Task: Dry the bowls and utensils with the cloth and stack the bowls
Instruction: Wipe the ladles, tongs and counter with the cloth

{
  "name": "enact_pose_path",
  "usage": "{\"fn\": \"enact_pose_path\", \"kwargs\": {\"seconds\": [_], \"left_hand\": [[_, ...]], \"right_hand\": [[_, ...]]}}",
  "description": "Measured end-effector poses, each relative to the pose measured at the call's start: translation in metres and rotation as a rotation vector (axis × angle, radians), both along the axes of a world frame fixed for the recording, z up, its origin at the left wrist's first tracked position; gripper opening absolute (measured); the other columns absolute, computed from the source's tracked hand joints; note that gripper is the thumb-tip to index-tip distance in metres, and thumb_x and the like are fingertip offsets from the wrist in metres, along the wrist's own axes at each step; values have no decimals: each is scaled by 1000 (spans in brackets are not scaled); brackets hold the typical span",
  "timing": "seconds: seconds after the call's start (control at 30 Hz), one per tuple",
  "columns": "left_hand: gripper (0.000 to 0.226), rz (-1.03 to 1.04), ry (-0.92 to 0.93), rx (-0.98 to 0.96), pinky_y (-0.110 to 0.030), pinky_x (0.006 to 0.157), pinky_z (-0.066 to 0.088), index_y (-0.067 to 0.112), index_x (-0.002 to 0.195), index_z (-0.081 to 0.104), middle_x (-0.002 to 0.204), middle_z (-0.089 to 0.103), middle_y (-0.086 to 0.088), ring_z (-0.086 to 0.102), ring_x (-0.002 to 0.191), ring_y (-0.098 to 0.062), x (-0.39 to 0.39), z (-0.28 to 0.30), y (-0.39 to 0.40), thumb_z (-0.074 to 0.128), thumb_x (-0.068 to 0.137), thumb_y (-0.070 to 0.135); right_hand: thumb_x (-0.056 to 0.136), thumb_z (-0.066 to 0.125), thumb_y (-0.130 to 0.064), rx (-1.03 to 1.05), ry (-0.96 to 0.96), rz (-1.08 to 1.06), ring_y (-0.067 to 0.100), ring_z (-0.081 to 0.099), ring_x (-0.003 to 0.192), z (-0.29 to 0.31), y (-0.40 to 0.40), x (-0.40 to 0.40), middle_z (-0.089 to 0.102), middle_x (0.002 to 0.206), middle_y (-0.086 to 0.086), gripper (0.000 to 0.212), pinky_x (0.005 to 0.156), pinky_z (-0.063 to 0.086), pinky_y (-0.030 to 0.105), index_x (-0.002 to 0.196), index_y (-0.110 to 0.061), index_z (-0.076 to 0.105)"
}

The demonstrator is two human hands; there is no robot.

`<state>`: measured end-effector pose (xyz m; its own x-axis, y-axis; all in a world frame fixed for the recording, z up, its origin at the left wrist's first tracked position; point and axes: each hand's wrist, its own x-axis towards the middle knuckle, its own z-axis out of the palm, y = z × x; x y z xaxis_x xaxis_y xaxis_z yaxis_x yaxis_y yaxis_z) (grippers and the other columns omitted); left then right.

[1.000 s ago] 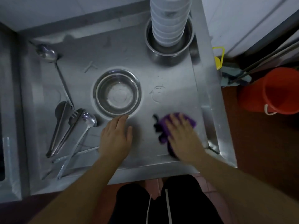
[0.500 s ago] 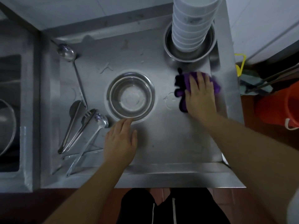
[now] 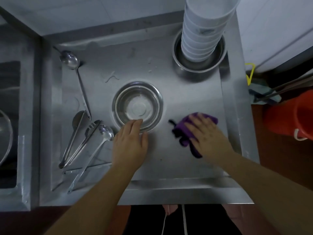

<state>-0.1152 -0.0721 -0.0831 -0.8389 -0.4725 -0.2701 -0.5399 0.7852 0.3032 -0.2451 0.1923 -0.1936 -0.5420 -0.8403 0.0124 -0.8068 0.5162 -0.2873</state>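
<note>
A: Wiping the wet desk (image 3: 169,167) with the purple cloth (image 3: 186,133), it seemed, right hand (image 3: 205,134) laid flat on top.

B: Agreed. Best done with even pressure and the whole palm down, so the cloth slid rather than bunched. Worth sweeping toward the droplets (image 3: 111,76) near the back too, judged from how the water lay.

A: And the right fingers (image 3: 194,122)?

B: Stretched out nearly straight, slightly fanned, pressing the cloth onto the desk. No curl around it, no pinch.

A: Left hand (image 3: 129,143)?

B: Rested palm down on the desk just in front of the steel bowl (image 3: 138,106). Left fingers (image 3: 133,124) straight and held close together, tips touching or overlapping the bowl's near rim. Gripped nothing. Probably steadied the bowl, or stood ready to lift it for drying.

A: Where did the rest of the task's things sit?

B: Steel bowl upright in the middle of the desk, apparently not yet stacked. Tall stack of white bowls (image 3: 203,31) standing inside 1 large steel basin (image 3: 199,67) at the far right corner. Ladle (image 3: 71,61), tongs (image 3: 76,139) and a slotted spoon (image 3: 105,133) lying together on the left side, well apart from the cloth.
</note>
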Motion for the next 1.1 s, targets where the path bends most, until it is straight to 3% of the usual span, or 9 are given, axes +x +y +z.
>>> {"fn": "enact_pose_path", "kwargs": {"seconds": [0.13,0.2,0.37,0.43,0.6,0.7,0.9,1.03,1.1], "left_hand": [[48,-15,-11,24,-50,108,48,19,147,55,144,59,-3,56,132,-28,-1,-5,-10,57,101,33],[47,-28,-2,38,-49,109,47,20,147,54,144,59,-3,55,133,-28,-3,-9,-19,58,102,32],[47,-56,-4,71,-48,110,45,25,147,50,148,55,1,51,137,-25,-16,-15,-49,53,103,37],[47,-73,6,84,-48,110,46,25,148,50,147,55,1,51,135,-24,-22,-16,-60,49,103,40],[45,-162,12,32,-45,110,43,23,147,52,145,56,0,52,134,-24,-36,-17,-94,52,104,38],[45,-179,19,1,-47,110,44,20,145,55,144,58,-3,54,133,-27,-47,-18,-123,57,103,34],[44,-176,39,-39,-47,114,40,25,144,49,144,57,-1,51,136,-22,-63,-29,-183,45,105,44],[50,-160,63,-70,-49,112,43,24,146,50,145,57,-1,51,135,-23,-75,-38,-202,40,103,48],[51,-170,59,-79,-49,110,45,23,146,50,145,58,-2,52,135,-24,-82,-41,-208,40,102,48]], "right_hand": [[104,53,-28,8,-37,-642,47,27,154,12,-63,-56,35,166,21,56,126,21,60,156,-8,45],[104,54,-28,-30,-132,-816,47,21,157,15,-111,-66,32,168,19,58,128,14,56,157,-8,44],[101,59,-23,-68,-128,-310,48,32,152,12,-138,-48,44,162,18,54,123,27,60,152,-6,53],[102,56,-25,-78,-137,-240,47,35,152,12,-133,-48,45,161,18,52,122,29,61,151,-6,55],[102,61,-19,-89,-125,-424,49,32,152,14,-196,-76,39,164,22,54,123,26,63,153,-5,50],[106,52,-22,-64,-112,-409,47,26,155,12,-249,-112,32,168,21,55,126,20,60,157,-5,43],[108,40,-31,-72,-140,-701,42,8,161,9,-336,-168,14,175,14,59,130,5,53,164,-14,30],[107,48,-27,-41,-48,-103,45,30,154,6,-316,-138,38,166,18,54,127,20,56,157,-8,46],[106,56,-28,-40,-44,53,41,32,155,5,-293,-128,40,165,14,52,127,23,54,154,-10,51]]}}
